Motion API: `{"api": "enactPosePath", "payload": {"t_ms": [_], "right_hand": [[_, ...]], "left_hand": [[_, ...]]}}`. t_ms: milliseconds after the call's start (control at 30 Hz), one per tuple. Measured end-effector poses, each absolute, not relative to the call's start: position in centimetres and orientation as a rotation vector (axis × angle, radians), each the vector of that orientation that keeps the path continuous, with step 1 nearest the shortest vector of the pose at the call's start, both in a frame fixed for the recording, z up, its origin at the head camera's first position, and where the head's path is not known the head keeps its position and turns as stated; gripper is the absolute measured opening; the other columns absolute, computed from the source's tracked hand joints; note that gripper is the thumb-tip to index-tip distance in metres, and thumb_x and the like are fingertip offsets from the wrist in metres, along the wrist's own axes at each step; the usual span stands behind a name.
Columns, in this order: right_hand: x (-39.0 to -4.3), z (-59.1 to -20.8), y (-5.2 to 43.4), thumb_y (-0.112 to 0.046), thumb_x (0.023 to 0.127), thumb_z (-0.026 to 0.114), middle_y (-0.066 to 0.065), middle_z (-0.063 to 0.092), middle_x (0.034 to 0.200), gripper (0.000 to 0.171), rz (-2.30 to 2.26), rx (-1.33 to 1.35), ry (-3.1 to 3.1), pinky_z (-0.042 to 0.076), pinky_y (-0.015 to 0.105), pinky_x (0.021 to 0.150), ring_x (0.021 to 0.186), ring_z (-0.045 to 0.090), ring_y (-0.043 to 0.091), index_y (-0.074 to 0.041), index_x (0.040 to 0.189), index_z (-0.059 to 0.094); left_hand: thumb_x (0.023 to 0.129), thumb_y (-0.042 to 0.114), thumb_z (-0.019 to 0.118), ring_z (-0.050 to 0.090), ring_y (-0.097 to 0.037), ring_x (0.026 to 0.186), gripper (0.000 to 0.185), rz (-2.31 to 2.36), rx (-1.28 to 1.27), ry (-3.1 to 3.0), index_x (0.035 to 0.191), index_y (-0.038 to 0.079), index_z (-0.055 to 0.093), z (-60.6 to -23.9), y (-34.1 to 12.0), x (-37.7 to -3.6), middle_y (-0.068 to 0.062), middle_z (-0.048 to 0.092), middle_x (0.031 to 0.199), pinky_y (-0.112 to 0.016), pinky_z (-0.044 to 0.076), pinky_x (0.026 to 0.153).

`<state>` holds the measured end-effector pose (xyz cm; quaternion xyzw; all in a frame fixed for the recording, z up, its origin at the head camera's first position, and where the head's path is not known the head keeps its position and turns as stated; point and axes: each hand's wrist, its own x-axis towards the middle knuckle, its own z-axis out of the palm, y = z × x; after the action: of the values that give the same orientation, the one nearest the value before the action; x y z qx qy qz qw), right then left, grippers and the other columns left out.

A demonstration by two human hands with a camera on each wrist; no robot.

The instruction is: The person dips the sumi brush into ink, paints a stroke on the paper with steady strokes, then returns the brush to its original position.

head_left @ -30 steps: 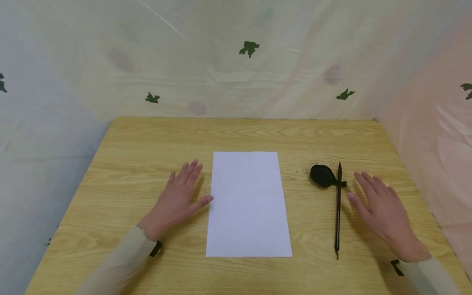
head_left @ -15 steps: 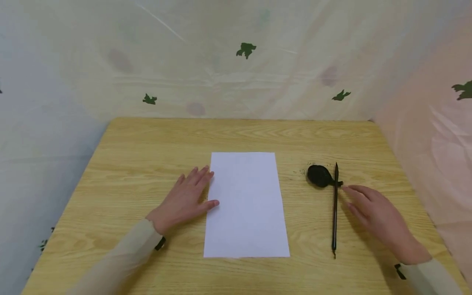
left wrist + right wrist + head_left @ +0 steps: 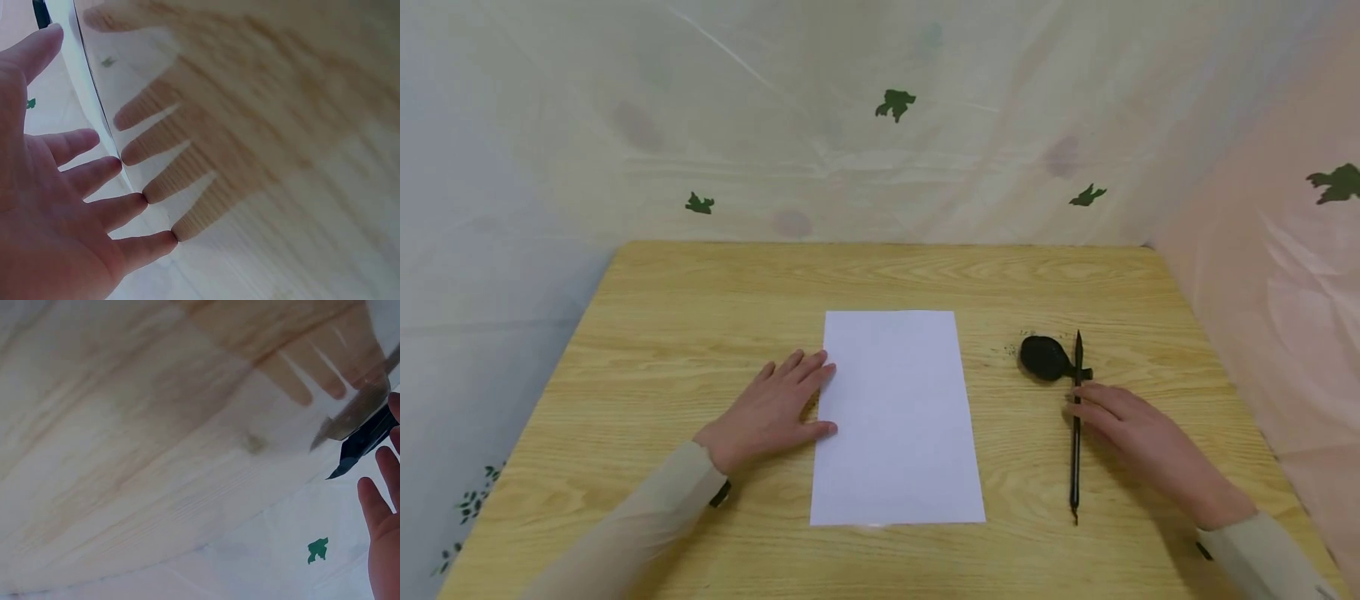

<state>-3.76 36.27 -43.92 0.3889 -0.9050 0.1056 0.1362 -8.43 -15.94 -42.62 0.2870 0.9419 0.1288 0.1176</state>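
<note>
A white sheet of paper (image 3: 897, 421) lies flat at the middle of the table. My left hand (image 3: 767, 421) rests at its left edge, fingers spread, thumb and fingertips over the margin; the left wrist view shows these fingers straight against the surface. To the right lies a black writing brush (image 3: 1075, 467), tip pointing away, its upper part across the short handle of a round black ink dish (image 3: 1042, 357). My right hand (image 3: 1150, 446) reaches over the brush shaft with its fingertips. In the right wrist view the brush (image 3: 362, 439) lies beside the extended fingers.
The wooden table (image 3: 700, 283) has small dark specks near the ink dish. Pale cloth (image 3: 775, 125) with green bird shapes hangs behind the table and at both sides.
My right hand has moved left from beside the brush to its shaft. The left hand has moved right onto the paper's edge. Paper, dish and brush stay in place.
</note>
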Motion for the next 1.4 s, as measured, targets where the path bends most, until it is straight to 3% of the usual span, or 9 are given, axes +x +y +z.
{"api": "enactPosePath", "payload": {"t_ms": [600, 867, 1067, 1400], "right_hand": [[-4.3, -44.2, 36.2, -0.017, 0.114, 0.003, 0.017, 0.064, 0.133, 0.067, 0.063, 1.287, -2.533, 0.009, 0.026, 0.125, 0.122, 0.057, 0.037, 0.001, 0.124, 0.067], [-4.0, -43.3, 36.1, -0.010, 0.115, 0.010, 0.020, 0.063, 0.134, 0.059, 0.071, 1.258, -2.448, 0.014, 0.029, 0.125, 0.128, 0.055, 0.034, 0.002, 0.128, 0.066], [-3.9, -41.9, 35.7, -0.019, 0.117, 0.017, 0.020, 0.061, 0.137, 0.054, 0.185, 1.088, -2.438, 0.016, 0.018, 0.121, 0.140, 0.049, 0.023, 0.000, 0.128, 0.066], [-4.8, -39.8, 33.0, -0.018, 0.114, 0.040, 0.026, 0.069, 0.115, 0.040, 0.439, 0.917, -2.171, 0.032, 0.011, 0.111, 0.140, 0.043, -0.001, 0.009, 0.110, 0.068]], "left_hand": [[0.095, 0.055, 0.069, 0.019, -0.041, 0.156, 0.083, 0.350, 0.844, 2.732, 0.158, 0.008, 0.042, -42.6, -16.1, -8.5, -0.011, 0.027, 0.169, -0.070, 0.024, 0.116], [0.095, 0.056, 0.069, 0.019, -0.042, 0.156, 0.084, 0.344, 0.838, 2.718, 0.159, 0.008, 0.041, -42.6, -16.1, -8.5, -0.011, 0.027, 0.169, -0.070, 0.023, 0.117], [0.095, 0.055, 0.069, 0.019, -0.042, 0.156, 0.084, 0.346, 0.831, 2.716, 0.159, 0.008, 0.042, -42.6, -16.1, -8.5, -0.011, 0.027, 0.169, -0.070, 0.023, 0.117], [0.095, 0.054, 0.069, 0.020, -0.042, 0.155, 0.084, 0.354, 0.837, 2.719, 0.158, 0.007, 0.042, -42.6, -16.1, -8.5, -0.012, 0.027, 0.169, -0.070, 0.024, 0.116]]}}
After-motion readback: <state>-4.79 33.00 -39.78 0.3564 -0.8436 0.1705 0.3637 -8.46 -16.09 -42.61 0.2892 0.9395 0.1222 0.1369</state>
